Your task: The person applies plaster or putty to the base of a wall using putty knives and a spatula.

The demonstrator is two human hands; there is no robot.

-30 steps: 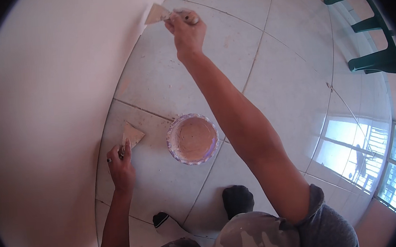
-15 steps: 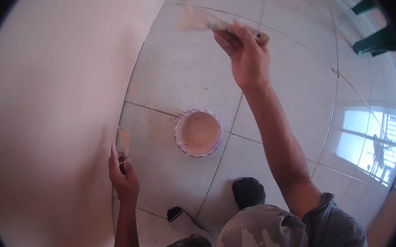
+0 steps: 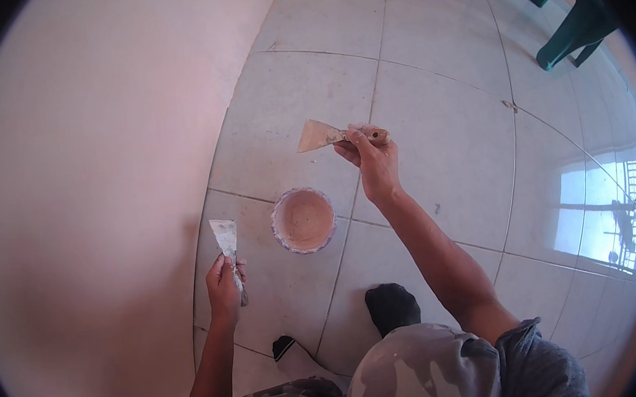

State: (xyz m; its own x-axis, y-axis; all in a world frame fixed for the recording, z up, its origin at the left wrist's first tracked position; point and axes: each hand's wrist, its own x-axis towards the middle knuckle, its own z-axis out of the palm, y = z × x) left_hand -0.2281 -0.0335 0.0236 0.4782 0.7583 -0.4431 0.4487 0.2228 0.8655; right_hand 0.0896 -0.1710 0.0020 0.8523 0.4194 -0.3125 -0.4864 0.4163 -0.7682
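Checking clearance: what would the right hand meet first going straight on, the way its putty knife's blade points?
Probably the pinkish wall; the putty knife in the right hand would touch it blade-first. Depth is unclear here.

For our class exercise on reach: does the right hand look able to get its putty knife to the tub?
Probably yes: the right hand holds its putty knife beyond the tub, with nothing visible between them. The left hand, holding another scraper, is off to the tub's left.

Tan scraper blade (image 3: 318, 136), purple-white bowl rim (image 3: 277, 236), grey trousers (image 3: 417, 375) (camouflage-patterned), green chair (image 3: 574, 28), pale tiles (image 3: 446, 149)
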